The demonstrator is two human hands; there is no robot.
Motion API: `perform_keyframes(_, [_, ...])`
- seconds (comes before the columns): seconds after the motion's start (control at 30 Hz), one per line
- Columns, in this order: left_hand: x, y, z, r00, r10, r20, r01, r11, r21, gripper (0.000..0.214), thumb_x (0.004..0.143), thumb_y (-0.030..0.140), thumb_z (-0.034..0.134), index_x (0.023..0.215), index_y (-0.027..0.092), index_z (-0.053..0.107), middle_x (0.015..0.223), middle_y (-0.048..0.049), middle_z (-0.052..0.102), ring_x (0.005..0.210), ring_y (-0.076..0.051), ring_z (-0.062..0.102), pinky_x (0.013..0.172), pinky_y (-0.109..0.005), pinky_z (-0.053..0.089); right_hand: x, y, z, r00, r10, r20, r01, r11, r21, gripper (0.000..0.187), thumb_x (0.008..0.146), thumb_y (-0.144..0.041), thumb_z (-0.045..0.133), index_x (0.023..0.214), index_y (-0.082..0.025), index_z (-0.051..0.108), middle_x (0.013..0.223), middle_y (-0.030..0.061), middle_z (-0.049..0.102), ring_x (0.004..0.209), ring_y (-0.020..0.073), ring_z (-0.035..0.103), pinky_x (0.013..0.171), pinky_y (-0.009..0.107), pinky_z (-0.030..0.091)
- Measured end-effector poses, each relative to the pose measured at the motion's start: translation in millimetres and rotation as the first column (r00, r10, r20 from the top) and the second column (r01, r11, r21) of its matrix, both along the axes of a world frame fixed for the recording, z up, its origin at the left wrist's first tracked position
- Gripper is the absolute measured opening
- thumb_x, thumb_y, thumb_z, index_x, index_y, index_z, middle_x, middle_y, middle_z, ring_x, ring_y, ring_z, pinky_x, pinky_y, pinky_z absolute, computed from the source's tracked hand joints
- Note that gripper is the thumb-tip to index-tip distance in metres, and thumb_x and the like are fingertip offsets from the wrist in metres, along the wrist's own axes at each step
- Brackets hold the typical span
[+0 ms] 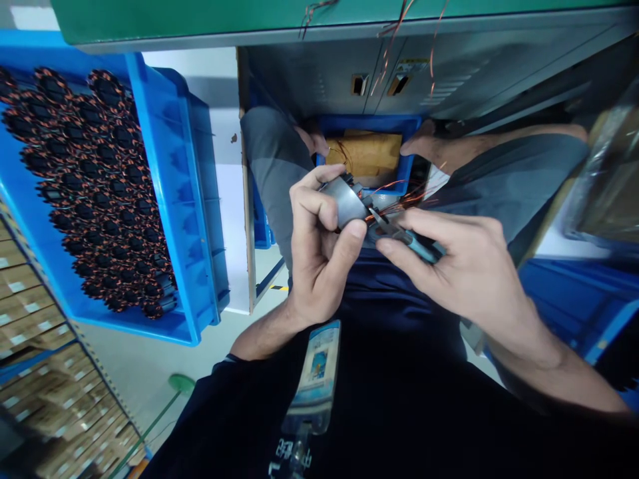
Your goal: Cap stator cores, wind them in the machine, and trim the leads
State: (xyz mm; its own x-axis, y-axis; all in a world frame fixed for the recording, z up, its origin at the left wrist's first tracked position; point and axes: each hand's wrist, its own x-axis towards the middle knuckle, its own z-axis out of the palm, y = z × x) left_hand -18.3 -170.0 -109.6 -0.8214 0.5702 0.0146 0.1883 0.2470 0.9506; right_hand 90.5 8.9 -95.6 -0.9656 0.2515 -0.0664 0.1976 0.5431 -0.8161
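Wearing a badge (318,372), gripping a metal ring (344,199) in the left hand (319,249) above the near-left corner of the blue box (370,122), holding pliers (422,246) in the right hand (464,259) beside copper wires (408,199). Best be keeping the ring still, thumbs clear.

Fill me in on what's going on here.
Someone holds a silver stator in the left hand, with loose copper wires sticking out of it. The right hand grips blue-handled pliers, their tips at those wires; whether they are closed on any is too small to tell. To the left, a blue crate holds rows of copper-wound stators. Wire strands hang over the edge of the green tabletop.
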Motion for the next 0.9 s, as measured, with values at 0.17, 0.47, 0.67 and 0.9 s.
perform_keyframes(0.17, [-20,7,-83.5,0.997,0.069,0.017,-0.071,0.988,0.135,0.031,0.118,0.051,0.070,0.108,0.028,0.052,0.129,-0.0064,0.061,0.152,-0.028,0.059,0.130,-0.052,0.053,-30,18,-72.6,0.989,0.045,0.140,-0.021,0.986,-0.168,0.058,0.119,-0.063,0.060,0.081,-0.022,0.073,0.069,-0.0015,0.068,0.066,0.0149,0.059,0.074,0.032,0.044])
perform_keyframes(0.47, [-60,45,-232.9,0.942,0.321,0.097,-0.295,0.930,-0.218,0.023,0.115,0.036,0.073,0.105,0.026,0.055,0.127,-0.0096,0.068,0.137,-0.025,0.065,0.130,-0.050,0.057,-99,34,-217.5,0.929,0.153,0.337,0.051,0.849,-0.526,0.083,0.104,-0.100,0.055,0.085,-0.022,0.077,0.053,-0.0013,0.058,0.045,0.0144,0.050,0.051,0.032,0.042])
perform_keyframes(0.67, [-42,26,-191.4,0.981,0.156,-0.115,-0.171,0.977,-0.126,0.025,0.118,0.048,0.061,0.106,0.027,0.055,0.125,-0.0112,0.068,0.142,-0.031,0.065,0.131,-0.056,0.054,-93,41,-194.0,0.964,0.056,0.258,0.112,0.798,-0.592,0.081,0.094,-0.103,0.068,0.094,-0.022,0.077,0.063,-0.0001,0.066,0.052,0.0147,0.059,0.057,0.031,0.047])
perform_keyframes(0.9, [-34,-15,-118.2,0.739,-0.120,-0.663,0.108,0.992,-0.060,0.021,0.114,0.039,0.069,0.135,0.039,0.069,0.162,-0.0037,0.071,0.141,-0.030,0.071,0.120,-0.058,0.059,-60,20,-118.9,0.998,0.047,0.051,0.015,0.573,-0.820,0.062,0.088,-0.074,0.099,0.118,-0.022,0.084,0.074,-0.0048,0.065,0.062,0.0123,0.058,0.060,0.027,0.049])
